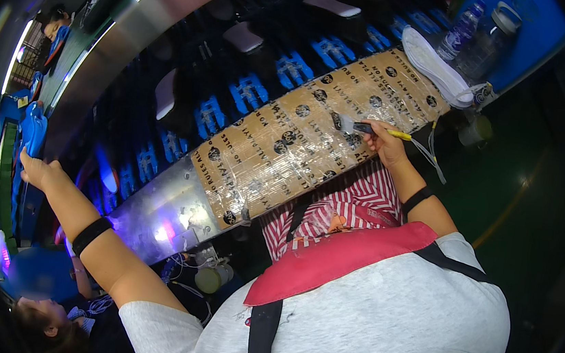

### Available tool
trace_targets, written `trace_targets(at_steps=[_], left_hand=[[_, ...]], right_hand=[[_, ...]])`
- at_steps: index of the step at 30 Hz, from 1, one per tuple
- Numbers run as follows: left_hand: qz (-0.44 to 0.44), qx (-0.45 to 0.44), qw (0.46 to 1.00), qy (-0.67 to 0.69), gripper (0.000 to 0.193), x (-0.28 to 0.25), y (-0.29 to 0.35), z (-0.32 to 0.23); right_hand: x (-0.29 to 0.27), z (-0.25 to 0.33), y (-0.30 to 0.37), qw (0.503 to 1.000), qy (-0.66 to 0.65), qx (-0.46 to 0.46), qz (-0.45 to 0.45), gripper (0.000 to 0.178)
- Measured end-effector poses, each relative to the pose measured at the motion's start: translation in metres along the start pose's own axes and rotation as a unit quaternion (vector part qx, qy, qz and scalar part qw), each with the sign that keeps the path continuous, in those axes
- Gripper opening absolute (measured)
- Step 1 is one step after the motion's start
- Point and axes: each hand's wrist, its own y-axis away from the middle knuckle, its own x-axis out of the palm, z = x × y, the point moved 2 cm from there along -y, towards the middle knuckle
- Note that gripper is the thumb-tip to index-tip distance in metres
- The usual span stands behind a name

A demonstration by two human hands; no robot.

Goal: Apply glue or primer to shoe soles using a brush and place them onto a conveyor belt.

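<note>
My left hand (38,171) is stretched out to the far left, fingers closed on the lower end of a blue shoe upper (33,128). Part of that grip is hidden by the hand itself. A brush (363,127) with a dark ferrule and a yellow handle is held in my right hand (384,146). Its pale bristles touch or hover just over the cardboard-covered bench (266,168), which is wrapped in clear film. Beyond the bench's far edge are rows of blue shoe parts (250,94) and pale shoe soles (243,36).
A white sole (435,65) rests at the bench's right end, beside a purple-labelled bottle (461,31) and a clear jug (493,43). Bare metal (160,222) continues the bench leftward. Small tubs (213,277) sit below. Another person (51,317) is at lower left, another at upper left.
</note>
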Motion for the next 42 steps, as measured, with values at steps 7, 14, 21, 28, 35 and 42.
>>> trace_targets(at_steps=[7, 14, 21, 28, 35, 42], left_hand=[[0.12, -0.143, 0.967, 0.173, 0.04, -0.018, 0.062, 0.031], [0.154, -0.13, 0.97, 0.133, 0.054, -0.084, 0.267, 0.03], [0.194, -0.418, 0.887, 0.002, 0.051, -0.144, 0.338, 0.088], [0.313, 0.101, 0.864, -0.382, 0.056, -0.123, 0.283, 0.088], [0.285, 0.314, 0.898, -0.116, 0.082, 0.102, 0.204, -0.082], [0.275, 0.308, 0.83, -0.375, 0.107, 0.215, 0.09, -0.018]], right_hand=[[-0.004, 0.001, 0.001, 0.999, -0.036, 0.004, 0.0, 0.031], [-0.004, 0.003, -0.001, 0.999, -0.032, 0.026, 0.009, 0.031], [-0.002, 0.008, -0.001, 0.998, -0.032, 0.04, 0.038, 0.03], [-0.007, 0.004, -0.005, 0.998, -0.033, 0.049, 0.033, 0.029], [-0.012, 0.005, -0.001, 0.996, -0.049, 0.068, 0.042, 0.029], [-0.008, 0.002, -0.002, 0.995, -0.064, 0.058, 0.047, 0.031]])
